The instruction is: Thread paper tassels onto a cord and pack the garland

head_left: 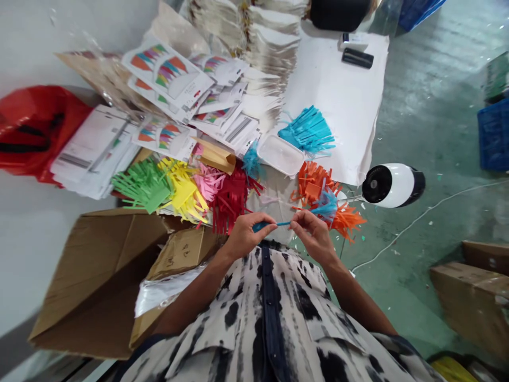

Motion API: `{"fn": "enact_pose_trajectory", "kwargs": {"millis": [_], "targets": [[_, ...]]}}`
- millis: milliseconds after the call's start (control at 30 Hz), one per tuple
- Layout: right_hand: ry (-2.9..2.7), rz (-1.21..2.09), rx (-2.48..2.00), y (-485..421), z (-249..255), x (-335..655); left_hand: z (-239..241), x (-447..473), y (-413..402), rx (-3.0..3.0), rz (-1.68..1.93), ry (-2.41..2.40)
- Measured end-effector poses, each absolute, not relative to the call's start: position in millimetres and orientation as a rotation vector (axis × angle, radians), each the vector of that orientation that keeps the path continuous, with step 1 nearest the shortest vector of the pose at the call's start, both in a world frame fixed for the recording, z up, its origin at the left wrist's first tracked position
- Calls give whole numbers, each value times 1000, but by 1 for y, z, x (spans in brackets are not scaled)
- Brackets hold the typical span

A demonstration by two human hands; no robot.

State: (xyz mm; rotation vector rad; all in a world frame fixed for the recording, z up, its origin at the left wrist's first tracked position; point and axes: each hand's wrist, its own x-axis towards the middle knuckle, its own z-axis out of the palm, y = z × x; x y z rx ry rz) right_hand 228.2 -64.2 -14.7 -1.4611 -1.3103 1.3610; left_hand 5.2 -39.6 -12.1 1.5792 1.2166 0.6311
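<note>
Close to my body, a blue paper tassel (326, 205) stretches between my two hands, its middle twisted into a thin cord. My left hand (247, 234) pinches the blue end between thumb and fingers. The fingers of my right hand (314, 236) are closed on the cord, and fringe spreads out beyond them. Orange fringed paper (312, 183) lies just past my right hand. Dark red fringed paper (229, 199) is nearest my left hand, beside pink (209, 181), yellow (183, 188) and green (145, 185) bundles. Farther off, more blue fringed paper (308, 130) rests by a white plastic tray (278, 154).
Printed cards (169, 79) are heaped at the left back, near a red bag (40, 127). An open cardboard box (107, 265) stands at my left. On the right are a black-and-white rounded device (393, 184), a floor cable (409, 233) and cartons (473, 297).
</note>
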Motion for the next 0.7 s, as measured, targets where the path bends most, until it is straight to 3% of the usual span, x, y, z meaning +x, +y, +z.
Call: {"fn": "enact_pose_trajectory", "kwargs": {"millis": [267, 533, 633, 700], "targets": [[-1287, 1153, -1539, -75, -25, 220, -20, 5, -35, 1524, 625, 1219], [-1043, 1489, -1386, -74, -54, 216, -55, 26, -31, 1403, 547, 1129], [-993, 1223, -1528, -62, -49, 244, -70, 47, -14, 1523, 611, 1199], [-1077, 831, -1661, -52, -40, 274, -79, 60, -1, 1623, 708, 1311]]}}
